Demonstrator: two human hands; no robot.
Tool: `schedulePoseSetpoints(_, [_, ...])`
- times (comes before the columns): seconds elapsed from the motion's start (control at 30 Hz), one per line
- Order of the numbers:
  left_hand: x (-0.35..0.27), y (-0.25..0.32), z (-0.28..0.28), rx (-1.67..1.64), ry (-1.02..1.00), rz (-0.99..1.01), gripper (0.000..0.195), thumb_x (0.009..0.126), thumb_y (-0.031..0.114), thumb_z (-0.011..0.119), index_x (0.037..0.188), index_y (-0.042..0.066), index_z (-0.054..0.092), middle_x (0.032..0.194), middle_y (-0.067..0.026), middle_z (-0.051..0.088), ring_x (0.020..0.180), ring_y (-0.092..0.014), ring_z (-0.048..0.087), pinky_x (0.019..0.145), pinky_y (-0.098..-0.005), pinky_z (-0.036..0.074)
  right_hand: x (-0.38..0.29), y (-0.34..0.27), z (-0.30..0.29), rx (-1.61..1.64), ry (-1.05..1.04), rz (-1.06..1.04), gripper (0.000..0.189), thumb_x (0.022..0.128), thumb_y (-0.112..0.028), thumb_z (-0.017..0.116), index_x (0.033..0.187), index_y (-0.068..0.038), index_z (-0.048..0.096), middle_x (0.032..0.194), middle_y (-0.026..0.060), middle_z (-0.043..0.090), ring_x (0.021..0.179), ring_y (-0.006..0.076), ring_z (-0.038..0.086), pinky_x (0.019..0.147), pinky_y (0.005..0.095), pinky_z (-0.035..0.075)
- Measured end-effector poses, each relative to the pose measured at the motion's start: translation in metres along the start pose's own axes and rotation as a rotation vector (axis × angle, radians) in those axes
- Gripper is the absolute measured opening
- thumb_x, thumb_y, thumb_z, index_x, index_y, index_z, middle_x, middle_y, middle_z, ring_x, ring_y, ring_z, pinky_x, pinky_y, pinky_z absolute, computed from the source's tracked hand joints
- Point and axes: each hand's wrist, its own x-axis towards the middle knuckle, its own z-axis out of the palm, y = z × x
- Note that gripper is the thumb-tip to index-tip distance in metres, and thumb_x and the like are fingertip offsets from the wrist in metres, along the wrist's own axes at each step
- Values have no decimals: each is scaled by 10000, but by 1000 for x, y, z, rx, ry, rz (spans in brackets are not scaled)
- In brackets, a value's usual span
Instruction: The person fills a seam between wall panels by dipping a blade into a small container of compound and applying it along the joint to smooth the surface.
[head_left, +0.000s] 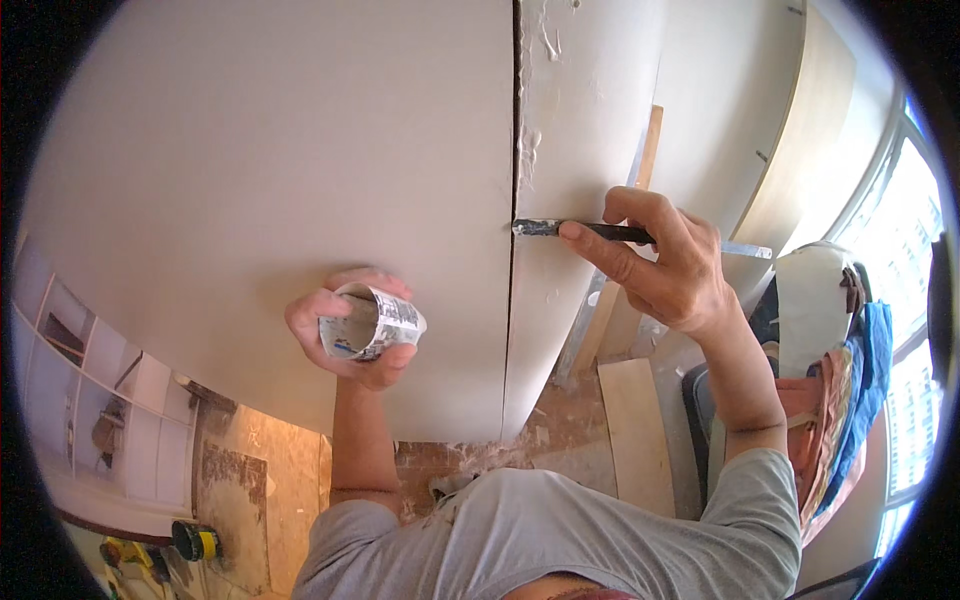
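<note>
My left hand (360, 330) grips a small cup (375, 322) with printed sides, its mouth tilted towards the lower left. My right hand (667, 259) pinches a narrow dark tool (585, 229), whose whitish smeared tip touches the edge of a dark vertical gap (515, 150). The gap runs between a wide pale panel (300, 165) and a narrower pale panel (570, 150). Lumpy white paste (531, 146) clings to the narrower panel beside the gap, above the tool. What the cup holds cannot be made out clearly.
Wooden boards (637, 427) lie on the smeared floor below. Clothes (847, 420) hang over a chair at the right, near a bright window (907, 247). White shelving (105, 420) stands at the left, with a black and yellow object (196, 541) near it.
</note>
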Motion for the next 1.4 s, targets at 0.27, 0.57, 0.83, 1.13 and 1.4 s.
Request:
schedulePoseSetpoints(0.27, [0,1,1,16,11,-7,807,855,310,1009,1355,116,406,1015,-195,720,890,-267,740,749,-447,672,-6,-1,1,58,-42,-23,309,882,-140,905,1190,-157,886,1061,11,686,789,104,747,533,294,615])
schedulePoseSetpoints(0.57, [-1,0,4,1,20,2,795,861,313,1005,1343,120,404,1020,-218,732,914,-278,747,753,-444,677,-8,-3,3,54,-6,-23,339,830,-118,919,1165,-158,890,1059,18,683,775,117,748,556,303,617])
schedulePoseSetpoints(0.83, [-1,0,2,-13,37,-12,791,859,304,1004,1339,118,403,1023,-227,734,912,-288,749,752,-451,679,-11,-4,6,62,-21,-43,386,805,-76,903,1185,-146,892,1030,41,671,759,116,723,551,294,607])
schedulePoseSetpoints(1.13, [-1,-1,2,0,16,1,793,868,318,1007,1337,129,395,1064,-239,738,908,-288,751,752,-437,675,-16,-7,12,72,-5,-25,341,832,-104,909,1170,-140,885,1067,21,688,775,88,730,531,291,588])
schedulePoseSetpoints(1.4, [-2,-2,2,8,29,5,792,874,332,1004,1331,125,391,1070,-244,740,905,-289,751,765,-422,682,-15,-9,7,121,-1,-17,332,825,-74,885,1156,-98,880,1052,39,695,776,128,748,532,301,583])
